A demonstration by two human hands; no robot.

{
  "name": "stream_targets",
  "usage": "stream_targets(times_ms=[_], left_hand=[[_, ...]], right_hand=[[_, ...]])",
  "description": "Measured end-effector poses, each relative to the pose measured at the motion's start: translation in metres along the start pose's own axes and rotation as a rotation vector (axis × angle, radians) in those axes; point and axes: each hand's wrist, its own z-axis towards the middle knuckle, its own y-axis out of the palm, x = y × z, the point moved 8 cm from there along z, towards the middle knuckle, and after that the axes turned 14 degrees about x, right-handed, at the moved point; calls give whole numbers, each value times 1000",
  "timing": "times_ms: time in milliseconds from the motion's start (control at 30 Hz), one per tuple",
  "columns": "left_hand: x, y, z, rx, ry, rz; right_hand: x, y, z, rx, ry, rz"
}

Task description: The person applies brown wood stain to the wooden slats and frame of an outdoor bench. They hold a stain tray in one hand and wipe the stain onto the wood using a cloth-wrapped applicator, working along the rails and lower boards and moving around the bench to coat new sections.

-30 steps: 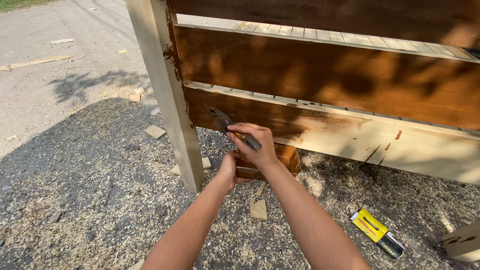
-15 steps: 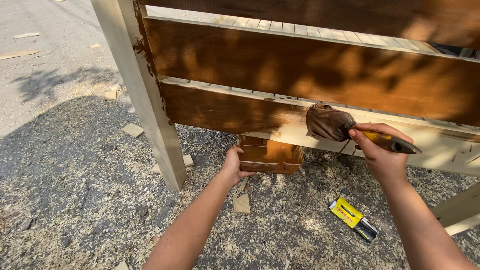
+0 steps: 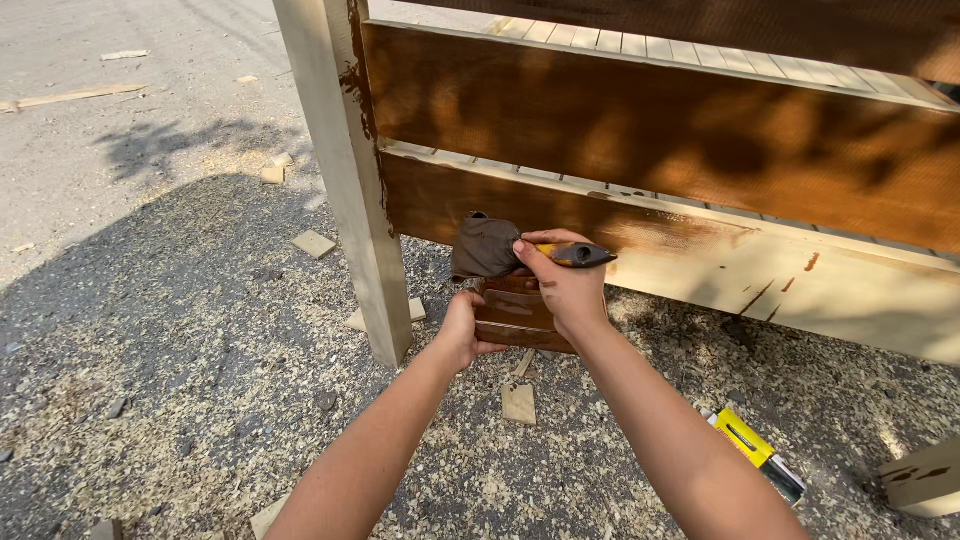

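My right hand (image 3: 560, 285) grips the yellow and grey handle of a foam brush (image 3: 487, 247) whose dark, stain-soaked head lies against the lower board (image 3: 560, 205) of a wooden structure. That board is brown at its left and bare pale wood (image 3: 800, 290) further right. My left hand (image 3: 462, 325) holds the side of a brown stain-covered container (image 3: 520, 312) that sits on the ground just below the brush. The upper board (image 3: 650, 130) is stained brown all along.
A pale unstained post (image 3: 345, 180) stands left of my hands. Sawdust and small wood offcuts (image 3: 313, 243) cover the gravel ground. A yellow and black tool (image 3: 752, 450) lies at the right, and a pale block (image 3: 925, 478) sits at the far right edge.
My right hand has swept the brush from the right part of the lower board back left to above the container. My left hand stays on the container.
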Motion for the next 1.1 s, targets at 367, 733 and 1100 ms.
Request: stream_targets(times_ms=[367,733,1100], left_hand=[[4,-52,23,24,-27,-43],[22,-66,32,51,-7,-29],[19,-72,35,53,-13,-8]], right_hand=[[47,27,13,151,50,160],[2,7,-1,59,-375,-48],[-32,71,-75,-569,-1733,-929]])
